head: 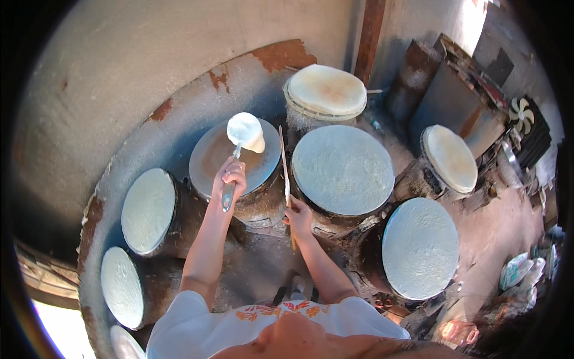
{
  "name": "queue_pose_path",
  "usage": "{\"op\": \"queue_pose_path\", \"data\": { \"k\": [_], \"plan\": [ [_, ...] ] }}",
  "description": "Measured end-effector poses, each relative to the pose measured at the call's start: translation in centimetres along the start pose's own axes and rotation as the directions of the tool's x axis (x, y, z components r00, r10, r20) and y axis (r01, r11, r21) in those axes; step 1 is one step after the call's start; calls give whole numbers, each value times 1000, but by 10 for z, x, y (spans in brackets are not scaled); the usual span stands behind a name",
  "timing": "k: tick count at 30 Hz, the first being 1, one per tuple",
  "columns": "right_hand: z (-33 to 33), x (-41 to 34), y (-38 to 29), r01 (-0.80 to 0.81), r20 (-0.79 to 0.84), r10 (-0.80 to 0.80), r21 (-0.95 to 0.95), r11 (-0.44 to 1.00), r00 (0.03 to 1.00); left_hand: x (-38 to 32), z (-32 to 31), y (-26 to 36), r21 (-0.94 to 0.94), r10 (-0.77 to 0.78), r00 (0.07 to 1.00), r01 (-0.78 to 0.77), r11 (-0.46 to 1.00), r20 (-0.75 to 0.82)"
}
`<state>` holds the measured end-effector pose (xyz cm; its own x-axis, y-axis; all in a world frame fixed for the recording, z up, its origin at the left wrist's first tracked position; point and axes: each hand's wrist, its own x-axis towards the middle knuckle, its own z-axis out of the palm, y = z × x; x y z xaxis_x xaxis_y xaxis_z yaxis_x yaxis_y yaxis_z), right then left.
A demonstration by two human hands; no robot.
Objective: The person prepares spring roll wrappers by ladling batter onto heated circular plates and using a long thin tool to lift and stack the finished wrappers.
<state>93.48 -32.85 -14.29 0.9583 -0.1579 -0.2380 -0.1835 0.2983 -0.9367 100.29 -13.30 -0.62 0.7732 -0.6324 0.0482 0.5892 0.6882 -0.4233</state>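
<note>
My left hand [231, 176] is closed on the handle of a metal ladle [245, 130], which holds white batter over a round griddle [208, 157]. Some batter spills at the ladle's right rim. The griddle beneath is mostly bare, with a brownish middle. My right hand [298, 217] grips a long thin wooden stick [285, 172], its tip pointing away from me, between that griddle and a batter-covered griddle [343, 170] on the right. Whether batter touches the bare griddle, I cannot tell.
More white-coated griddles stand on drum-like stoves: two at left [148, 212] [122, 287] and one at lower right [420, 249]. Stacks of round flatbreads [327, 89] [450, 158] lie at the back and right. A curved, rust-patched wall [179, 112] encloses the left. A fan [521, 116] and plastic bags [515, 271] are at far right.
</note>
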Motion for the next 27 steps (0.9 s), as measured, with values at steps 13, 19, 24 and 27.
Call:
{"op": "queue_pose_path", "data": {
  "k": [13, 19, 24, 27],
  "plan": [
    [91, 62, 1, 388, -69, -533, -607, 693, 844, 83, -7, 120, 414, 93, 973, 3, 910, -212],
    [85, 20, -7, 353, 93, -533, -841, 410, 841, 69, 5, 161, 766, 227, 950, 20, 643, -215],
    [123, 73, -8, 335, 104, -542, -876, 347, 834, 77, -3, 190, 896, 373, 905, 20, 444, -205],
    [116, 54, -22, 345, 111, -534, -867, 361, 838, 50, 8, 220, 947, 393, 908, 10, 321, -143]
  ]
}}
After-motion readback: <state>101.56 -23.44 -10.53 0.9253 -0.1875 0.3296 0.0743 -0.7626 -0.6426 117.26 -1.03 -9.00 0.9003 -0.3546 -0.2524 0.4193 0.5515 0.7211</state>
